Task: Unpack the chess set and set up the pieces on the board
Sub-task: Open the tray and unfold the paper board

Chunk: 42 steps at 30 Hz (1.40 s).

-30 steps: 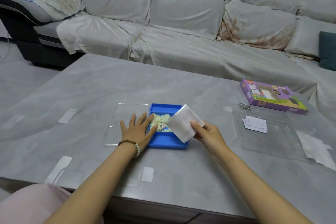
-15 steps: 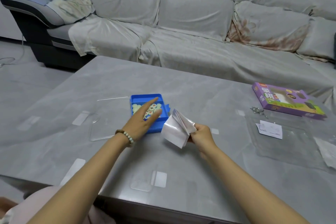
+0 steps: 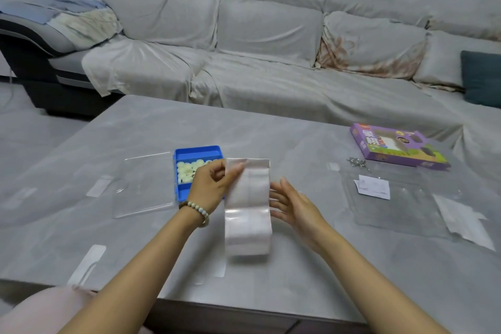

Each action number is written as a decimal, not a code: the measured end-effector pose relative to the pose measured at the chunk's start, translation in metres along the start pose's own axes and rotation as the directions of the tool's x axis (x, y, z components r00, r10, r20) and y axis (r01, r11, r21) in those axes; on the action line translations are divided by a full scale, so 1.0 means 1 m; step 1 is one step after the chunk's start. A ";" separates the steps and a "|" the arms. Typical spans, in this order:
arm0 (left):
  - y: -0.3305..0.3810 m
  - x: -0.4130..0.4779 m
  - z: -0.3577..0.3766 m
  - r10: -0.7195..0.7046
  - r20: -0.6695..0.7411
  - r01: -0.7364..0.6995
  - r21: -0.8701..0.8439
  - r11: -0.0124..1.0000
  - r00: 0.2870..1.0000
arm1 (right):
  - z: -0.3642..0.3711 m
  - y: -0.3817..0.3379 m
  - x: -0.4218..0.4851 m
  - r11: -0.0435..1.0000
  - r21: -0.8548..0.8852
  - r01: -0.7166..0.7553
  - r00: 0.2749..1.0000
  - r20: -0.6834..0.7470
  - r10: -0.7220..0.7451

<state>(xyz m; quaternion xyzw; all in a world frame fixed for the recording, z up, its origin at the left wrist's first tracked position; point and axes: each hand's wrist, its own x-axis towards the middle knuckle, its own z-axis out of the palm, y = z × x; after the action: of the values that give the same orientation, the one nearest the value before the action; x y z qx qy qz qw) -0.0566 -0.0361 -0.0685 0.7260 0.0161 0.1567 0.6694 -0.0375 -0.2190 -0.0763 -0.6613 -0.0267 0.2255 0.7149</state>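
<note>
At frame centre, the folded board point(image 3: 248, 211) is being pinched by left hand point(image 3: 210, 190) fingers; right hand point(image 3: 295, 205) fingers are being held straight, gripping nothing. All pieces point(image 3: 187, 171) are lying unplaced in the blue case point(image 3: 198, 151).

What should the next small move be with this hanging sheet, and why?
Probably the right hand grips the free right edge of the folded sheet and spreads it open: it hangs creased, pinched by the left hand, the right hand is open beside it, and the pieces lie in the blue tray.
</note>
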 end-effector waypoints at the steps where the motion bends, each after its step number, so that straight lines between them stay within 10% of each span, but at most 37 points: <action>1: 0.001 -0.002 0.004 -0.013 -0.010 0.013 -0.010 1.000 1.000 | -0.002 0.000 -0.003 0.998 -0.034 0.046 0.999 0.026 -0.045; 7: -0.002 -0.006 0.029 -0.135 -0.089 0.138 0.031 0.990 0.987 | -0.003 -0.003 -0.016 0.984 -0.063 0.166 0.982 -0.085 -0.171; 11: 0.004 -0.020 0.043 0.041 -0.095 -0.015 0.260 0.966 0.995 | -0.003 -0.005 -0.019 0.976 -0.067 0.206 0.951 -0.223 -0.216; 17: 0.019 -0.029 0.060 -0.293 0.199 0.336 -0.237 0.912 0.935 | 0.000 -0.002 -0.020 0.981 -0.039 0.188 0.972 -0.139 -0.192; 23: 0.021 -0.023 0.055 -0.369 0.187 0.401 -0.183 0.897 0.910 | -0.005 0.004 -0.019 0.970 0.238 0.056 0.998 -0.023 -0.052; 28: 0.001 -0.018 0.040 -0.043 0.035 0.033 0.250 0.968 0.998 | -0.017 0.009 -0.014 0.945 0.327 0.003 0.999 -0.051 0.014; 33: -0.002 -0.024 0.035 0.334 0.196 -0.388 0.458 0.800 0.922 | -0.021 0.008 -0.012 0.960 0.279 -0.004 0.997 -0.074 0.025; 42: 0.016 -0.018 0.026 -0.240 0.395 0.033 0.463 0.886 0.887 | -0.040 -0.010 -0.013 0.994 0.100 -0.043 0.998 -0.039 0.047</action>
<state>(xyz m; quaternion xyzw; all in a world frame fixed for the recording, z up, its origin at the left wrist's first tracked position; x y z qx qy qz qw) -0.0702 -0.0671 -0.0576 0.8723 -0.0481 -0.0685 0.4818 -0.0329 -0.2613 -0.0685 -0.6301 0.0139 0.2291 0.7419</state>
